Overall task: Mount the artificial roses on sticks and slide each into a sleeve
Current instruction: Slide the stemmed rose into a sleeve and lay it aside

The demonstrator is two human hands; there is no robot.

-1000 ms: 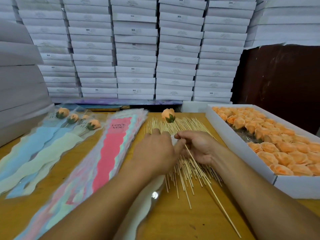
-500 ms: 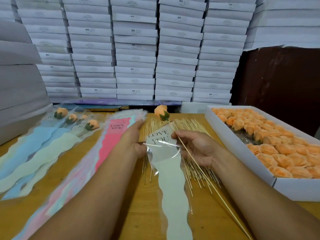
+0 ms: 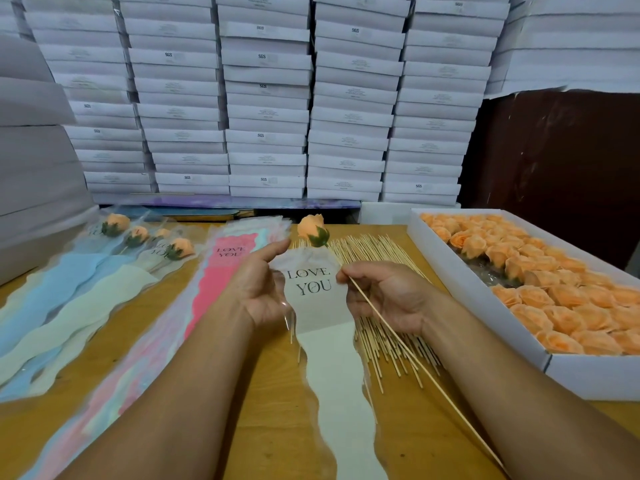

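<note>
A clear sleeve printed "LOVE YOU", with a cream wavy lower part, is held up over the table's middle. My left hand grips its left edge. My right hand pinches its right edge together with a thin wooden stick. That stick slants down to the lower right. An orange rose with a green base shows just above the sleeve's top; how it joins the stick is hidden by the sleeve. Loose sticks lie spread under my hands.
A white box full of orange roses stands at the right. A stack of sleeves, a pink one on top, lies left of my hands. Further left lie several sleeved roses. Stacked white boxes wall the back.
My left hand came off the stick pile with the sleeve and raised it. Both hands now hold it higher and flatter, and the rose has shifted left above its top.
</note>
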